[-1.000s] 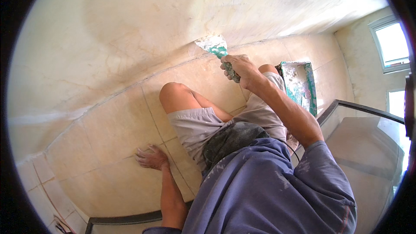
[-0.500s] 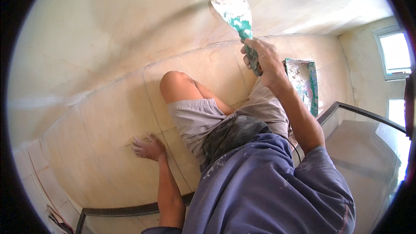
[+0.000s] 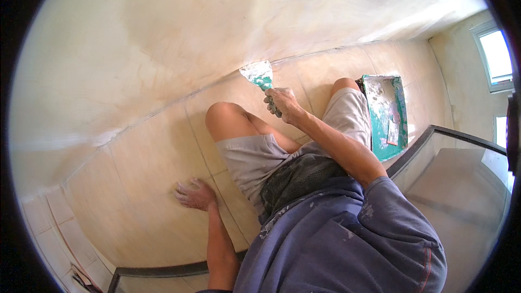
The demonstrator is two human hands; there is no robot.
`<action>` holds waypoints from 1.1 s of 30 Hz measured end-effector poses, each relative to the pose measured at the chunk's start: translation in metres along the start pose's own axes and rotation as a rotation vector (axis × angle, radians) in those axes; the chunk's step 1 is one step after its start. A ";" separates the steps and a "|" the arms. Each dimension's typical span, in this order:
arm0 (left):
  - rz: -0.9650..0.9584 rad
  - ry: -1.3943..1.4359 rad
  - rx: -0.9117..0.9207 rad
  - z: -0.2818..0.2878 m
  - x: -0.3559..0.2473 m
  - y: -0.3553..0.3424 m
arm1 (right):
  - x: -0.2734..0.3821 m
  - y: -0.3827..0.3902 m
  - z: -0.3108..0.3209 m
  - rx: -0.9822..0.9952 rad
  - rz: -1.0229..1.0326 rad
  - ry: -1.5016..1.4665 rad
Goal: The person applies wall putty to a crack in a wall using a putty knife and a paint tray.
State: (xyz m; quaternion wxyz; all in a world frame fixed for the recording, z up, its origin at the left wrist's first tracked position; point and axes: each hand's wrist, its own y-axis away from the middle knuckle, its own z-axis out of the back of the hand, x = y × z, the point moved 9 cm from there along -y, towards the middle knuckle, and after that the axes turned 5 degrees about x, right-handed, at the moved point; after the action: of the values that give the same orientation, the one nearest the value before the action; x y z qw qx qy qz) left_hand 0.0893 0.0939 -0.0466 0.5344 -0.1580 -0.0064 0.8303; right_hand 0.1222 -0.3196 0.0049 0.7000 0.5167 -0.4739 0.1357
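A putty knife (image 3: 257, 74) with a wide, white-smeared blade and green handle is gripped in my right hand (image 3: 283, 104). Its blade edge lies at the seam where the plastered wall (image 3: 179, 27) meets the tiled floor (image 3: 146, 152); whether it touches the wall I cannot tell. My left hand (image 3: 196, 195), dusty with white powder, rests on the tiles with its fingers spread and holds nothing. Beyond my right knee stands a green tray (image 3: 402, 125) coated with white and grey filler, a small flat piece (image 3: 392, 132) lying in it.
A dark-framed glass panel (image 3: 450, 184) lies to my right, and a dark frame edge (image 3: 173, 271) crosses the lower left. Windows (image 3: 496, 57) open in the far right wall. A strip of light tiles (image 3: 51, 228) runs along the left.
My right hand has brought the putty knife down and left, from over the wall to the floor seam. The tray shows more fully now. My left hand stays on the floor.
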 end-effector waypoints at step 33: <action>0.053 0.233 -0.138 -0.126 0.047 0.014 | 0.143 0.232 -0.038 0.040 0.596 -0.050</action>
State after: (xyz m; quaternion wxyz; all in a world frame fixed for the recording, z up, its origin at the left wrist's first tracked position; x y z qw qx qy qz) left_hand 0.0933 0.1096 -0.1802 0.4973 -0.2899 0.0030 0.8177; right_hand 0.0581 -0.2307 0.2572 0.6073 0.3716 -0.6189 0.3318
